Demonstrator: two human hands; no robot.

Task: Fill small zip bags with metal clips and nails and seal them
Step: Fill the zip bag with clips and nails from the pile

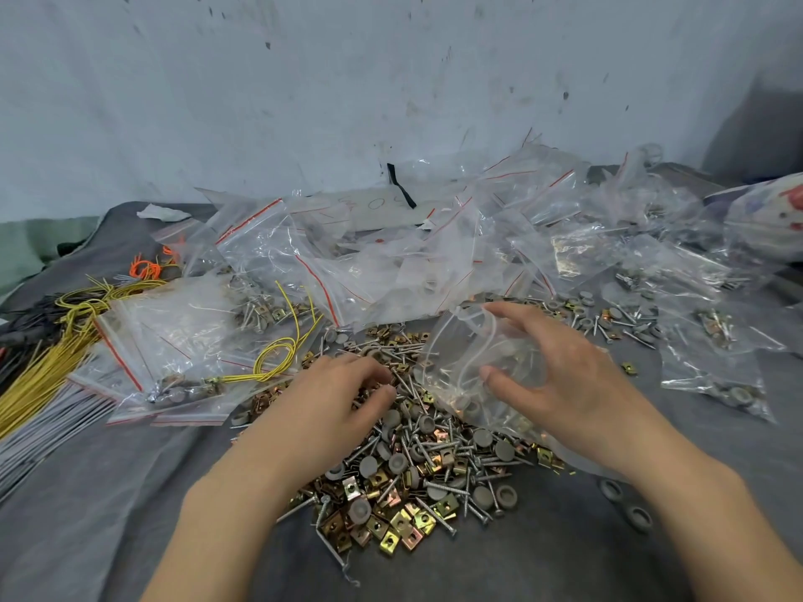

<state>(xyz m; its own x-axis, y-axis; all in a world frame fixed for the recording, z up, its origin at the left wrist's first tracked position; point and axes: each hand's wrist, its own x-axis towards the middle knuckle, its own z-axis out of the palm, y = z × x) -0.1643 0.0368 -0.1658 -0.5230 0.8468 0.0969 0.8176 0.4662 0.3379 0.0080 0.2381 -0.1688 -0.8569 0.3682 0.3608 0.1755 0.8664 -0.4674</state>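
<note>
**Hands over the hardware pile**

Head view: nearest, metal clips (402, 521) and nails (439, 512) are lying heaped on the grey worktop (108, 493). The left hand (343, 395) is curling its fingers into the heap, grip contents hidden. The right hand (560, 375) is pinching a clear zip bag (460, 362), mouth gaping, just above the pile.

Faint handwritten marks show on a white sheet (373, 206) under the bags, too unclear to read.

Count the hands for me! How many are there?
2. The left hand is digging into the pile of clips. The right hand is holding a clear bag beside it.
</note>
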